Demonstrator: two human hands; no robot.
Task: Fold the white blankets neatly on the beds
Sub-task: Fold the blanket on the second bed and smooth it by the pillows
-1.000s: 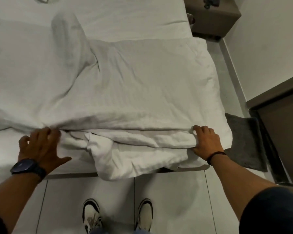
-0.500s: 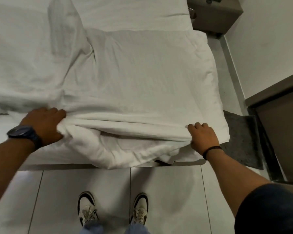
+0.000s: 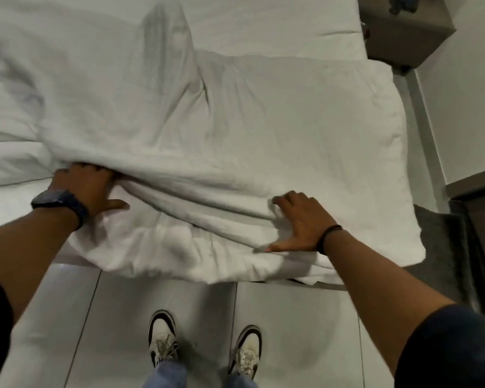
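A rumpled white blanket [image 3: 263, 130] lies in layers across the bed [image 3: 263, 23], its near edge hanging over the bed's foot. My left hand [image 3: 87, 189] is at the left end of the near fold. Its fingers are tucked into the cloth and curled on it, with the thumb sticking out. My right hand [image 3: 300, 222] lies flat on the folded edge further right, fingers spread, pressing down on the blanket. A tall crease runs up the blanket toward the far side.
A brown nightstand [image 3: 406, 32] stands at the bed's far right corner. A dark mat [image 3: 445, 247] lies on the floor to the right, beside a dark wood panel [image 3: 482, 219]. I stand on pale floor tiles [image 3: 291, 331] at the foot, shoes [image 3: 163, 337] close to the bed.
My right hand slid left along the near edge and went from gripping to lying flat. My left hand pushed its fold in toward the middle, bunching the layers.
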